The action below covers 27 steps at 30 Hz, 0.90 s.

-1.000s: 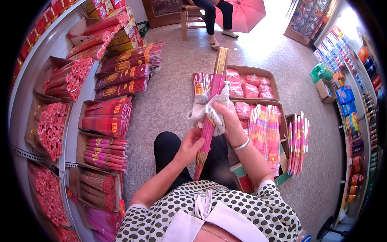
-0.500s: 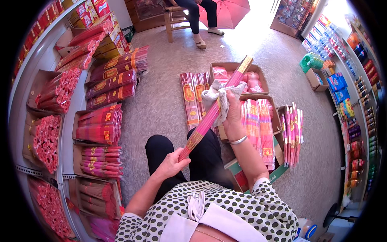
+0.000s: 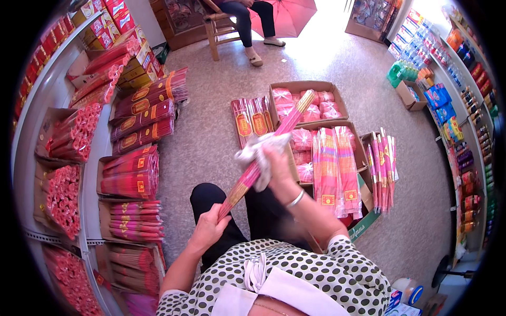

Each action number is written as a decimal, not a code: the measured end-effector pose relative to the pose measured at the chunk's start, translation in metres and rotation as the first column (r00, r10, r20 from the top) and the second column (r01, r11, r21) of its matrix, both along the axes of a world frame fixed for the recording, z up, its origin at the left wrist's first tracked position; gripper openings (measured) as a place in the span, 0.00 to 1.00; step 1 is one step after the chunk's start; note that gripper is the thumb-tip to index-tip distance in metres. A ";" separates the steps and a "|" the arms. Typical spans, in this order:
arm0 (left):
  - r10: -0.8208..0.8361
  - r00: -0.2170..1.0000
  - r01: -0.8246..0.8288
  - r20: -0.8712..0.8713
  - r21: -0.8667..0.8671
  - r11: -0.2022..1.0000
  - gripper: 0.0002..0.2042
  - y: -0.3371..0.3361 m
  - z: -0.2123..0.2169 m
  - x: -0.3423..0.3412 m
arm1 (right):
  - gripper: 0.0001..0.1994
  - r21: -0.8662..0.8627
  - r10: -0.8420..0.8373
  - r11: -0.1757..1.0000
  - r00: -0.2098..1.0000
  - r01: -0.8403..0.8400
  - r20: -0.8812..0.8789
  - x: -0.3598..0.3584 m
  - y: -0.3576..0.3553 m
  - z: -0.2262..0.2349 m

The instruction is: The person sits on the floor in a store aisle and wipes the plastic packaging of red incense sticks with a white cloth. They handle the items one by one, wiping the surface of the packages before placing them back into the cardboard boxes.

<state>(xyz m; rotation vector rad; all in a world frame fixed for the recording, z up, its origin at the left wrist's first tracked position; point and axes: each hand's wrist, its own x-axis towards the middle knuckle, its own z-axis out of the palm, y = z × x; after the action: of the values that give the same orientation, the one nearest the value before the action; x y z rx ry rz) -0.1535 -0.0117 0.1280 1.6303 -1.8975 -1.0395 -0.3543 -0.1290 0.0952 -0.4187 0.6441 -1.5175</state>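
The incense bundle (image 3: 266, 152), one long pink pack with a yellowish tip, is slanting up from lower left to upper right over the person's lap, above the floor. The left hand (image 3: 208, 227) is gripping its lower end, fingers wrapped around it. The right hand (image 3: 274, 167) is closing on the middle of the bundle through one crumpled white cloth (image 3: 258, 152), so both hands are clamped on the same pack but well apart along it. There's a single silver bangle (image 3: 295, 199) sitting on the right wrist.

Counting the stuff in front: two open cardboard boxes, the far box (image 3: 308, 87) holding round pink packets and the near box (image 3: 337, 125) holding more packets plus upright pink incense packs. Three flat red packs (image 3: 252, 120) are lying side by side on the floor just left of the boxes. One smaller box of thin sticks (image 3: 383, 160) is standing to the right.

The floor (image 3: 211, 137) is grey speckled carpet or stone, hard to say which. On the left, shelves (image 3: 52, 100) are holding lots of red incense bundles in trays, too many to count. On the right, a shelf wall (image 3: 464, 105) is carrying bottles and blue packets. At the top, one other person is sitting on a wooden chair (image 3: 216, 26) beside one pink umbrella (image 3: 290, 13).
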 end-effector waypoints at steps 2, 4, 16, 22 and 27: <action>-0.007 1.000 0.007 0.002 0.088 0.996 0.13 0.011 0.002 0.016 | 0.14 0.014 -0.108 0.994 0.991 0.109 -0.076 -0.029 -0.024 0.001; 0.047 0.989 -0.030 -0.143 0.121 0.992 0.15 0.024 -0.015 0.035 | 0.13 0.009 -0.181 0.983 0.979 0.183 -0.090 -0.063 -0.047 -0.006; -0.038 0.985 0.083 -0.168 0.268 0.960 0.13 0.014 -0.002 0.056 | 0.20 -0.141 -0.023 0.990 0.999 0.029 0.046 -0.052 -0.033 -0.012; 0.130 0.895 0.108 -0.427 0.491 0.865 0.12 0.003 -0.001 0.033 | 0.20 -0.018 0.278 0.960 0.953 -0.278 0.120 0.043 0.046 -0.012; 0.248 0.814 0.131 -0.525 0.583 0.802 0.10 0.015 -0.006 0.041 | 0.18 0.031 0.294 0.955 0.954 -0.296 0.066 0.038 0.048 -0.002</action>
<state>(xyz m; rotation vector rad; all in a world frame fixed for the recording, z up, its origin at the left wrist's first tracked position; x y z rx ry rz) -0.1126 0.0033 0.1216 1.3894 -1.1402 -1.9884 -0.3161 -0.0806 0.0933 -0.4166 0.5378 -1.2259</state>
